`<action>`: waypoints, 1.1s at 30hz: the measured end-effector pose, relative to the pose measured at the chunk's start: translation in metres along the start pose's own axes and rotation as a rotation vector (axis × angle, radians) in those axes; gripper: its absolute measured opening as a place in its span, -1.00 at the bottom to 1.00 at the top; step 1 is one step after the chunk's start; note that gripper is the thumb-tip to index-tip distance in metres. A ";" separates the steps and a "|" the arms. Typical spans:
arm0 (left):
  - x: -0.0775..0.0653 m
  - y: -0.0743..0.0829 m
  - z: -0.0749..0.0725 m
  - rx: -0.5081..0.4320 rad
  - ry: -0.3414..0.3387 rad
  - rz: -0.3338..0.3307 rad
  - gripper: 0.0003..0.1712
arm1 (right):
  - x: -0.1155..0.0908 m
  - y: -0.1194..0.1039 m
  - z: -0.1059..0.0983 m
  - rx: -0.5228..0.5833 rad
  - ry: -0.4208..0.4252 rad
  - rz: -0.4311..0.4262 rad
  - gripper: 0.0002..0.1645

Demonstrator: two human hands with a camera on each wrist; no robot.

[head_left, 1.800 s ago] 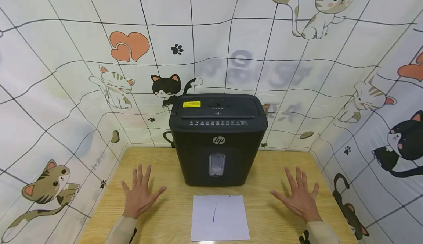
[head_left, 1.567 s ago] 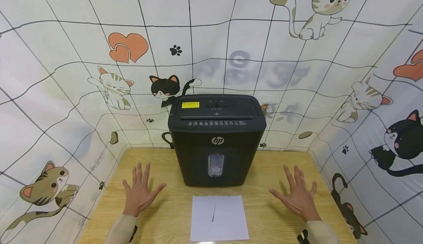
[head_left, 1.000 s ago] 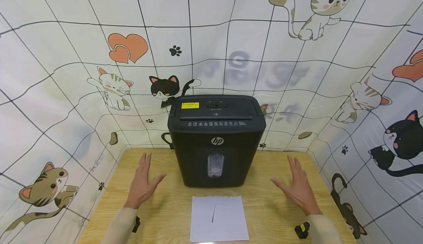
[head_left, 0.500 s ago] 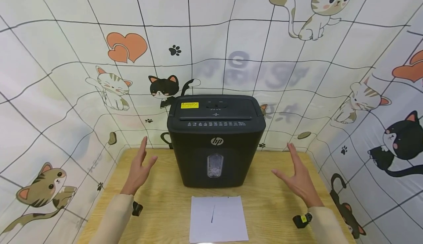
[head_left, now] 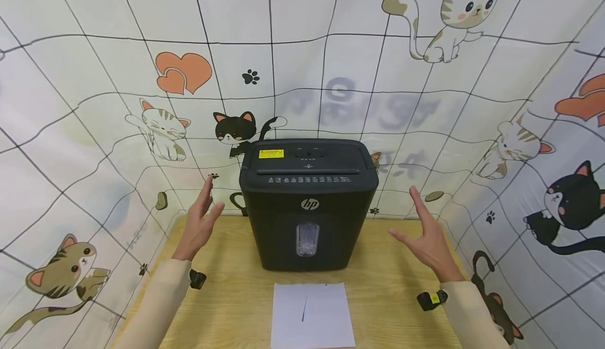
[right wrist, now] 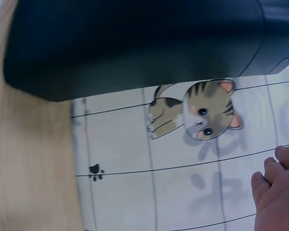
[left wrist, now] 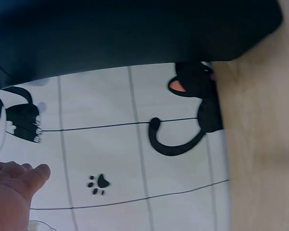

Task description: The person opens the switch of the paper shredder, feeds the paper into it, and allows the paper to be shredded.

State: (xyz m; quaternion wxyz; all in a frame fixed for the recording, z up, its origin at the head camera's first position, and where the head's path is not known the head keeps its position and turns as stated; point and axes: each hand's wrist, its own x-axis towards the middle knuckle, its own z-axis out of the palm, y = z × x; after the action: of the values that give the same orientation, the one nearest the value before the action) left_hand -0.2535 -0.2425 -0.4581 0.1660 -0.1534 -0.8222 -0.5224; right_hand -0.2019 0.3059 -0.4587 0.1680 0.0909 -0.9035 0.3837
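A black HP paper shredder [head_left: 283, 223] stands upright at the back of the table, with a feed slot on top and a small window showing paper shreds. My left hand [head_left: 196, 225] is raised to its left, fingers extended, apart from it. On the other side my right hand [head_left: 427, 241] is held up too, fingers straight and thumb spread, also touching nothing. In the wrist views the dark side of the shredder [left wrist: 135, 33] fills the top, and the right hand [right wrist: 279, 187] shows at the corner. A white sheet of paper [head_left: 326, 312] with one pen stroke lies in front.
The wooden table [head_left: 227, 307] ends at the back against a white grid curtain [head_left: 302, 60] printed with cartoon cats. The curtain also hangs along both sides. Black cameras [head_left: 431, 300] sit at both wrists.
Both hands have risen from low over the table, moving forward beside the shredder. Their spread fingers have drawn together and the palms have turned inward. The shredder and the paper stay in place.
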 end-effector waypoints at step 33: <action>0.082 0.082 -0.012 0.122 -0.056 0.121 -0.19 | 0.036 -0.061 -0.016 0.013 0.063 -0.229 0.11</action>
State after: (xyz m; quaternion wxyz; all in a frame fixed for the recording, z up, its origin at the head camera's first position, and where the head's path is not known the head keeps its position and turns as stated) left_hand -0.2910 -0.2135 -0.3521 0.1830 -0.2070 -0.8460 -0.4560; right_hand -0.2137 0.2737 -0.3944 0.2382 0.1825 -0.8790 0.3705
